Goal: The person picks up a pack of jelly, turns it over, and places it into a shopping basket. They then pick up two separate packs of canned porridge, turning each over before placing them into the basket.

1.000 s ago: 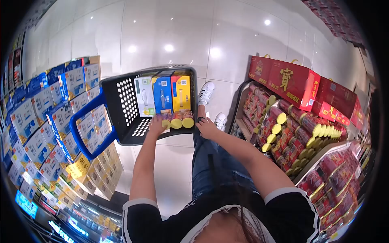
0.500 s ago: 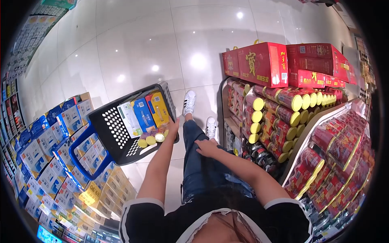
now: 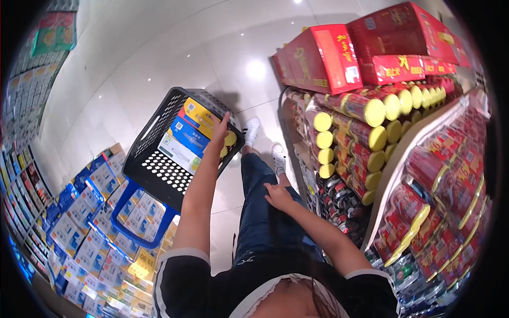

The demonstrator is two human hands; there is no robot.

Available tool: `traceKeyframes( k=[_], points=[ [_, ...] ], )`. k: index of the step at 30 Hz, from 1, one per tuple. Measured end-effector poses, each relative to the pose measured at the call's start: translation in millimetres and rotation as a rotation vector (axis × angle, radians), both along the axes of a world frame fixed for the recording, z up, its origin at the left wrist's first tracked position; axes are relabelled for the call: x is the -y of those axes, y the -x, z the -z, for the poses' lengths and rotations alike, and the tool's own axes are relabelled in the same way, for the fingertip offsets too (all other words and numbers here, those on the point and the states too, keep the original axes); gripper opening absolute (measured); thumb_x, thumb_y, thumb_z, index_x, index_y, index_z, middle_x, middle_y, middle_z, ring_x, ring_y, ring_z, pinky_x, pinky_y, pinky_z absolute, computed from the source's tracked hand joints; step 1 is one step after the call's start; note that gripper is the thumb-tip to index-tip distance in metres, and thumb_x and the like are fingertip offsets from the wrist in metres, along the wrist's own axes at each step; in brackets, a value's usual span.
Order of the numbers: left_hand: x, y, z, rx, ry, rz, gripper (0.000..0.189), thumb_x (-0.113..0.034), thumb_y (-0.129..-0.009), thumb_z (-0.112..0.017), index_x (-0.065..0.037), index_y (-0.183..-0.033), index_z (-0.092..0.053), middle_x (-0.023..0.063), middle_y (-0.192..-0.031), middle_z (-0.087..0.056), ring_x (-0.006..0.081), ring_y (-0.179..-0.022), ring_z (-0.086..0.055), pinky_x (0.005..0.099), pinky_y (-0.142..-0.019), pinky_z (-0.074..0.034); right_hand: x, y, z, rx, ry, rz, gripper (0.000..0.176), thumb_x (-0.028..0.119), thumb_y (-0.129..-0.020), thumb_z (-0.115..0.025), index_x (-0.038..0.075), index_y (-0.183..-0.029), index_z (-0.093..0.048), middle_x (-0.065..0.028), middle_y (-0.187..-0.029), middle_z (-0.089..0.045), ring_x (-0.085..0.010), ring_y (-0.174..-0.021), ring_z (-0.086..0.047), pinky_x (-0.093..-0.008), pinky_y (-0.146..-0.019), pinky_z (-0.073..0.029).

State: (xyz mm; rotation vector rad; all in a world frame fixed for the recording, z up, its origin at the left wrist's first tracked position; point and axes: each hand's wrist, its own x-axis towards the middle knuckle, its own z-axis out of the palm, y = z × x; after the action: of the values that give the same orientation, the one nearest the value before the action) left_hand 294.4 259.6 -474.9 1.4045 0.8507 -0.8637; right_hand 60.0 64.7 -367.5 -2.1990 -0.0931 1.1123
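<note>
A black basket [image 3: 170, 192] with a blue handle [image 3: 139, 239] hangs tilted left of my legs. My left hand [image 3: 218, 131] is at its right-hand rim, fingers closed over the edge beside a yellow box [image 3: 197, 112]. A blue box [image 3: 186, 139] and a white-and-green box [image 3: 177, 153] lie inside, and yellow-lidded cans [image 3: 230, 139] show partly behind my hand. My right hand [image 3: 279, 197] is over my jeans near the thigh, empty, its fingers apart.
At right are stacked yellow-lidded red cans [image 3: 371, 111], red cartons [image 3: 323, 58] and a curved shelf edge [image 3: 389, 175]. Blue-and-white boxes [image 3: 69, 233] with a yellow price tag [image 3: 142, 263] stand at lower left. Pale floor tiles [image 3: 159, 58] lie ahead.
The basket has turned clockwise and its near end has swung toward my legs, with my left hand staying at its rim. My right hand has shifted slightly right. The shelves have shifted in view.
</note>
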Motion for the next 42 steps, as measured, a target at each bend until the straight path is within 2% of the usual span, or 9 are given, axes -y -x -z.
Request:
traceKeyframes(
  k=[9,15,18,22,28,31,35,40,42],
  points=[
    [99.1,-17.9,-22.7,0.235,0.083,0.401,0.083,-0.036,-0.08,-0.06,0.006,-0.134,-0.014,0.0112,-0.109,-0.048,0.0172,-0.095,-0.047,0.0267,-0.081,-0.039,15.5,-67.6,-81.6,0.071,0.101,0.227,0.046,0.021,-0.076,-0.058,0.002,-0.115,-0.042,-0.0154,-0.098,-0.057,-0.0308,-0.096,-0.053,-0.0404,-0.082,-0.043],
    [182.3,-11.1,-214.3,0.925,0.237,0.562,0.051,-0.018,-0.083,-0.056,-0.001,-0.126,-0.035,0.0143,-0.115,-0.048,0.0243,-0.11,-0.045,0.0342,-0.091,-0.036,53.3,-71.4,-169.2,0.452,-0.034,0.625,0.043,0.015,-0.077,-0.058,0.0,-0.115,-0.046,-0.0167,-0.099,-0.057,-0.032,-0.093,-0.054,-0.0386,-0.084,-0.042],
    [215.4,3.0,-327.5,1.207,0.414,0.729,0.051,-0.01,-0.073,-0.064,-0.003,-0.119,-0.042,0.0135,-0.115,-0.047,0.0263,-0.11,-0.045,0.0353,-0.094,-0.034,80.3,-57.0,-258.1,0.588,0.009,0.761,0.042,0.012,-0.073,-0.059,0.004,-0.113,-0.048,-0.0151,-0.101,-0.054,-0.031,-0.096,-0.051,-0.0374,-0.085,-0.041],
    [262.3,28.7,-383.7,1.408,0.558,1.0,0.065,-0.016,-0.066,-0.071,-0.002,-0.121,-0.04,0.0152,-0.12,-0.044,0.0296,-0.114,-0.041,0.0367,-0.097,-0.032,111.4,-15.9,-356.4,0.951,0.363,0.878,0.045,0.009,-0.068,-0.065,0.003,-0.11,-0.049,-0.0136,-0.105,-0.053,-0.0315,-0.102,-0.048,-0.0399,-0.09,-0.037],
    [320.6,47.2,-384.6,1.43,0.628,1.199,0.086,-0.025,-0.063,-0.076,0.0,-0.129,-0.026,0.0186,-0.122,-0.039,0.0312,-0.116,-0.039,0.0374,-0.098,-0.031,152.4,59.6,-409.3,0.781,1.105,1.014,0.071,0.019,-0.056,-0.076,0.001,-0.116,-0.043,-0.0152,-0.117,-0.045,-0.0326,-0.108,-0.044,-0.0417,-0.096,-0.032],
    [331.0,45.9,-389.0,1.233,0.76,1.269,0.086,-0.02,-0.062,-0.078,-0.004,-0.129,-0.027,0.0135,-0.123,-0.04,0.0236,-0.114,-0.042,0.0334,-0.097,-0.033,157.8,73.7,-389.5,0.451,1.162,0.83,0.067,0.018,-0.06,-0.071,0.0,-0.118,-0.043,-0.0165,-0.113,-0.049,-0.0295,-0.103,-0.048,-0.0402,-0.096,-0.033],
    [328.9,31.8,-390.0,1.202,0.768,1.38,0.081,-0.016,-0.065,-0.076,-0.005,-0.13,-0.028,0.0115,-0.128,-0.037,0.0199,-0.118,-0.038,0.032,-0.1,-0.03,169.0,76.0,-337.3,0.516,1.519,0.719,0.051,0.016,-0.072,-0.055,0.004,-0.12,-0.043,-0.0187,-0.112,-0.05,-0.0266,-0.095,-0.052,-0.0354,-0.088,-0.038],
    [317.4,37.3,-388.3,1.103,0.845,1.297,0.073,-0.008,-0.065,-0.075,-0.005,-0.125,-0.034,0.0084,-0.121,-0.043,0.0165,-0.112,-0.043,0.0296,-0.096,-0.034,180.3,67.1,-342.7,0.501,1.36,0.811,0.039,0.008,-0.067,-0.058,0.008,-0.105,-0.049,-0.012,-0.086,-0.051,-0.0254,-0.081,-0.054,-0.0333,-0.063,-0.047],
    [302.0,39.7,-389.6,1.128,0.763,1.243,0.072,-0.009,-0.061,-0.077,-0.004,-0.122,-0.039,0.0071,-0.114,-0.049,0.0157,-0.106,-0.047,0.0295,-0.093,-0.036,182.3,74.4,-347.2,0.492,1.242,0.763,0.051,0.014,-0.061,-0.069,0.008,-0.106,-0.046,-0.013,-0.09,-0.051,-0.0277,-0.083,-0.055,-0.0353,-0.067,-0.047]
  ],
)
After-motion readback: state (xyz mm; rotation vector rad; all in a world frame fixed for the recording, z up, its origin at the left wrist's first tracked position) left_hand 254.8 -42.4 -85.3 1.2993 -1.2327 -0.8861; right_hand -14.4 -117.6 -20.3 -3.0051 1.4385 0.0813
